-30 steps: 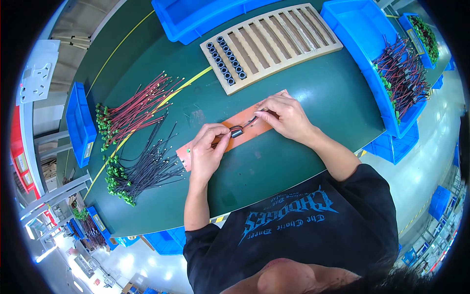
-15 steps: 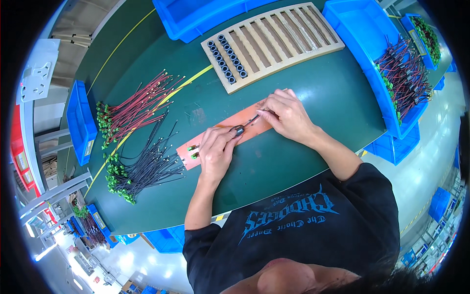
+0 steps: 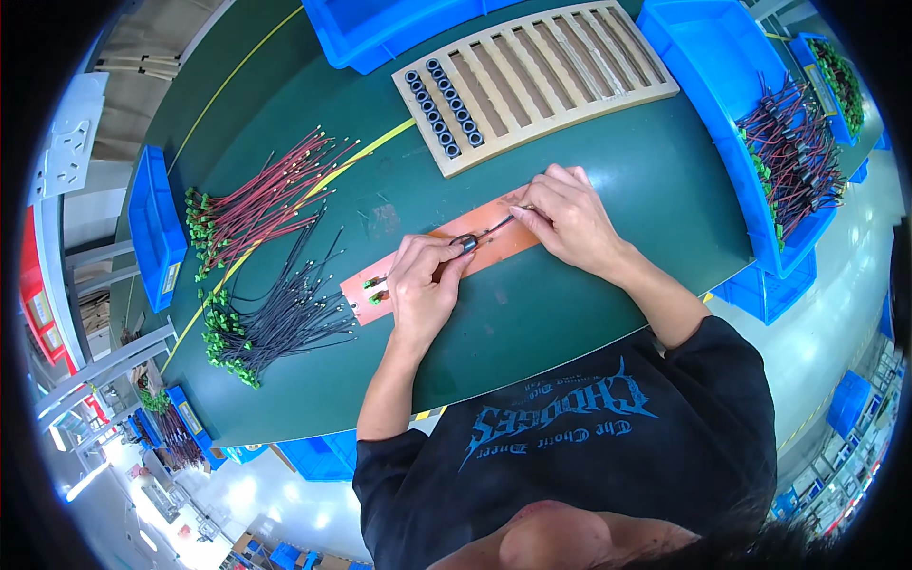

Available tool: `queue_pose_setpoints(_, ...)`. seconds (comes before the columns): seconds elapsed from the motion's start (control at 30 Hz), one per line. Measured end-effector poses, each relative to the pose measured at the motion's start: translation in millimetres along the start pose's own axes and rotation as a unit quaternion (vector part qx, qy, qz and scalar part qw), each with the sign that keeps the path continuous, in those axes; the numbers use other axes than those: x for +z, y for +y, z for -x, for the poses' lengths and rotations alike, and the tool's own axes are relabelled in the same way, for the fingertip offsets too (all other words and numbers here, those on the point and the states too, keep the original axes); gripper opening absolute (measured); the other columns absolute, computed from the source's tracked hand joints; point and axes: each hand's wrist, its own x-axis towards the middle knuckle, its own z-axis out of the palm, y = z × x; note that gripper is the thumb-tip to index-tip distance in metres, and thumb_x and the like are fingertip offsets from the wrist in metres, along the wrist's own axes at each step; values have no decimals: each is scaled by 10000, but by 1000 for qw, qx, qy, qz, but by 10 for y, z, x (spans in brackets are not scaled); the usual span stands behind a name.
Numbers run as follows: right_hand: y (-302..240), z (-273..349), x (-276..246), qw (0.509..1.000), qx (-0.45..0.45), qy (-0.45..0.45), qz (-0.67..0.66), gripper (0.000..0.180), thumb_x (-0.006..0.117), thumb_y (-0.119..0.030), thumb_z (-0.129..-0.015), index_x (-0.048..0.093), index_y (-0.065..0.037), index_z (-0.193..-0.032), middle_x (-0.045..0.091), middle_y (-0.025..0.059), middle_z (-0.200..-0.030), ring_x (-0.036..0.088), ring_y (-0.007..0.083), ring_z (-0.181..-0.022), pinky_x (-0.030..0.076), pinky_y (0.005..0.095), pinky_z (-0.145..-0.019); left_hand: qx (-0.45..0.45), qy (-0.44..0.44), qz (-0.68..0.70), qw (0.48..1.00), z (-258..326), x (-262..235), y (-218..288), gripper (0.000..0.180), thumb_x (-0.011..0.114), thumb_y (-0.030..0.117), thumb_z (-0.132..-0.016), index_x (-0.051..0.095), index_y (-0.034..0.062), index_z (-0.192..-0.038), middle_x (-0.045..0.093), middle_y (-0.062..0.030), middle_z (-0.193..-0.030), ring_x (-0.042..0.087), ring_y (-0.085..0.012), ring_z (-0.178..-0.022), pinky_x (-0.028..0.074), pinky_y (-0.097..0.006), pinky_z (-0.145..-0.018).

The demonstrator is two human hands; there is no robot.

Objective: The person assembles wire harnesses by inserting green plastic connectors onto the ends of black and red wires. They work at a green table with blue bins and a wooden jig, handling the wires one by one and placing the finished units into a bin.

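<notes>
Head view: green table (image 3: 665, 190) (glossy floor (image 3: 784, 328) beyond) bears an orange board (image 3: 503, 244).

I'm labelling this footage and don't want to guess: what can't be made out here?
All in the head view:
Black cylinder: partly hidden by the left hand.
Held wires: far ends hidden in the right hand.
Upper blue bin: cut off by the top edge.
Wire bundle in the right-side blue bin: too small and tangled to count.

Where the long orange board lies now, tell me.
In the head view, the board lies mid-picture on the green table, under the left hand and right hand, right of the black wires with green connectors.
</notes>
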Motion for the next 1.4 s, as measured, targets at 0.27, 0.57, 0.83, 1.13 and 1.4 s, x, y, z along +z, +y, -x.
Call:
queue_pose_setpoints(0.27,40,7,-40,1000,-8,-5,15,131,732,-136,-892,643,-57,-837,580,58,-809,537,255,-809,396,395,-786,-170,-12,104,980,-12,54,92,348,801,-30,-822,525,5,-1032,731,-136,-915,708,-190,-829,596,-317,-734)
queue_pose_setpoints(0.57,96,67,-103,1000,13,-9,12,159,715,-129,-912,617,-50,-814,612,51,-822,532,255,-790,382,391,-775,-128,-54,56,989,-32,129,96,373,811,-5,-823,535,16,-1073,732,-105,-986,670,-133,-853,569,-304,-774)
queue_pose_setpoints(0.83,128,75,-60,999,-2,32,-5,198,738,-141,-889,589,-64,-783,578,62,-754,537,264,-759,385,404,-757,-39,-340,93,935,-996,24,127,249,721,142,-920,742,15,-1133,739,-82,-944,663,-161,-805,531,-320,-745)
queue_pose_setpoints(1.13,159,95,-66,997,17,39,-60,203,745,-144,-892,595,-74,-775,552,50,-670,518,251,-669,384,394,-746,-123,-549,115,819,-1312,286,86,171,721,142,-946,762,-7,-873,697,-39,-667,581,-76,-590,474,-291,-573)
queue_pose_setpoints(1.4,229,117,-136,991,46,42,-122,224,743,-130,-894,590,-66,-745,508,46,-633,486,232,-642,369,381,-716,-154,-463,129,863,-1172,481,137,74,732,47,-905,780,-1,-874,634,-25,-618,537,-73,-520,440,-278,-481)
